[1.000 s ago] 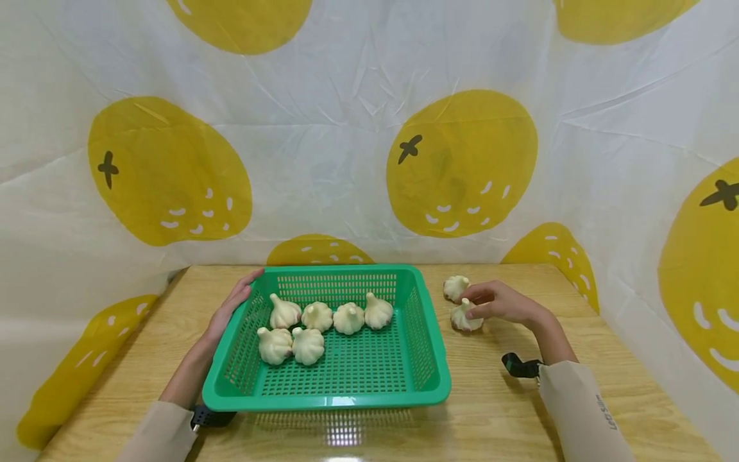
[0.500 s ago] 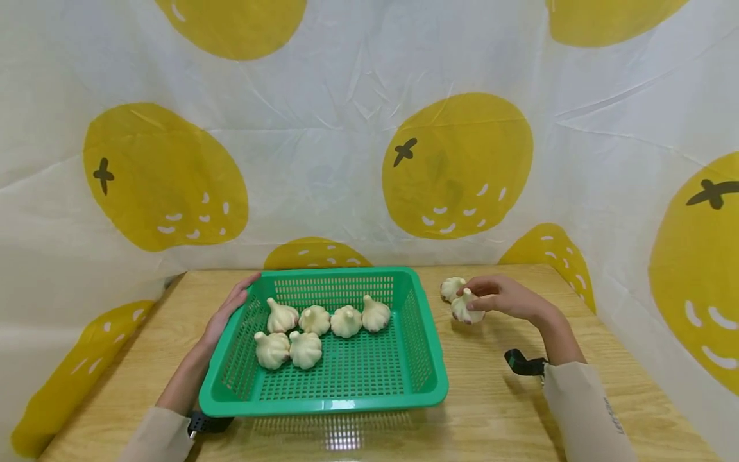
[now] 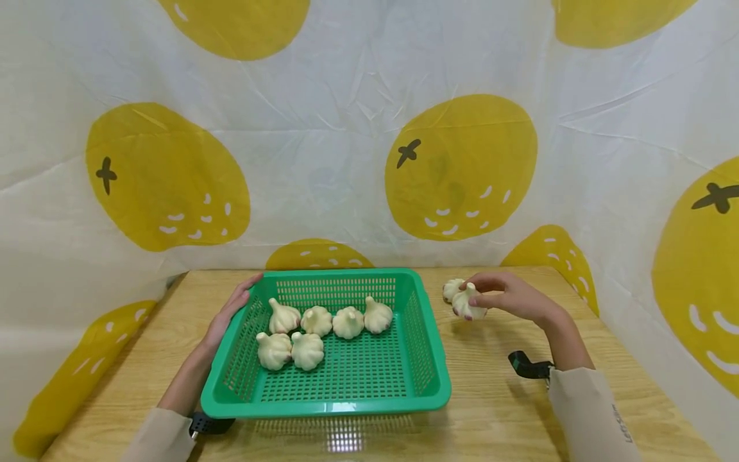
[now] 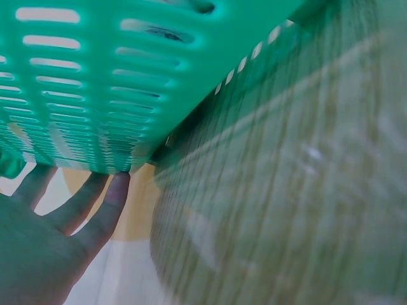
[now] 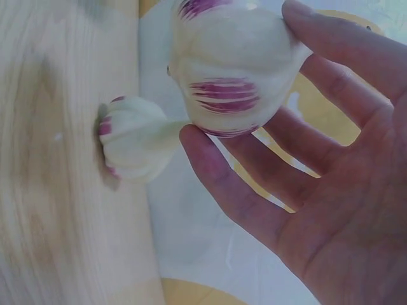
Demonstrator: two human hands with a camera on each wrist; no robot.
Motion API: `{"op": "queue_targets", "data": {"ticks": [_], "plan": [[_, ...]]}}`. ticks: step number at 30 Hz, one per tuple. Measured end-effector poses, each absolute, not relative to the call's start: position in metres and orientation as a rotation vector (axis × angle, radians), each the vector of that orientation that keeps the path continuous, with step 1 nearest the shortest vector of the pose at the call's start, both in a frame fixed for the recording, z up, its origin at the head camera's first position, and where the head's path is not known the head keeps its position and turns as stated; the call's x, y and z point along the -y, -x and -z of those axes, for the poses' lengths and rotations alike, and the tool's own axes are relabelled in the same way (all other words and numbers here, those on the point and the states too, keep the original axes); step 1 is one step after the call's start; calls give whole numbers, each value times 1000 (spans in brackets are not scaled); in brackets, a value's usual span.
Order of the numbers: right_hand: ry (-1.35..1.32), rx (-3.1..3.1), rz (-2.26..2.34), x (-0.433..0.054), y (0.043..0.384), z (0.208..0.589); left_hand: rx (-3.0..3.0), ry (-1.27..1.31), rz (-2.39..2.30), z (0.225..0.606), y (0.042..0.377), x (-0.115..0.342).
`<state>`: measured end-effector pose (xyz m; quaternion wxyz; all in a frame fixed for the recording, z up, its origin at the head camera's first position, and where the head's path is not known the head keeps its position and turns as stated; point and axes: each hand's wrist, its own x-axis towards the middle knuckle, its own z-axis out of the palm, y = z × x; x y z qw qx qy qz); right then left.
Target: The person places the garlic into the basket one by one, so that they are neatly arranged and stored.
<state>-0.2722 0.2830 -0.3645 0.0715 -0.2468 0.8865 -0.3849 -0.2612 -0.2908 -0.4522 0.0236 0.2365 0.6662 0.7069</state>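
A garlic bulb [image 3: 468, 303], cream with purple streaks, is pinched between the thumb and fingers of my right hand [image 3: 508, 296]. The right wrist view shows that held bulb [image 5: 235, 70] up close, lifted off the table. Just behind it, a second garlic bulb [image 3: 453, 290] stands on the table. My left hand [image 3: 224, 319] lies along the outer left side of a green plastic basket [image 3: 326, 405]; in the left wrist view its straight fingers [image 4: 95, 219] touch the slotted wall. Inside the basket sit several garlic bulbs [image 3: 308, 351] in two rows, toward the left and back.
The wooden table [image 3: 479, 398] runs back to a white curtain [image 3: 323, 173] printed with yellow fruit, which also hangs at both sides. The basket's raised rim lies between the right hand and the bulbs inside. Bare basket floor [image 3: 364, 369] shows at its front right.
My right hand has gripped the nearer garlic bulb and raised it slightly off the table. My left hand and the basket keep their places.
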Motion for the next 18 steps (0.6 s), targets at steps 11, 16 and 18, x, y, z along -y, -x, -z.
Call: {"op": "queue_targets", "data": {"ticks": [11,16,18], "plan": [[744,-2689,1181,-277,268,358,-2025,-750,-2199,453,262,291],[748,-2710,1179,-273,267,356,-2024,-771,-2206,453,263,292],[748,-2718,1177,-272,266,356,-2012,-775,-2209,453,263,291]]}}
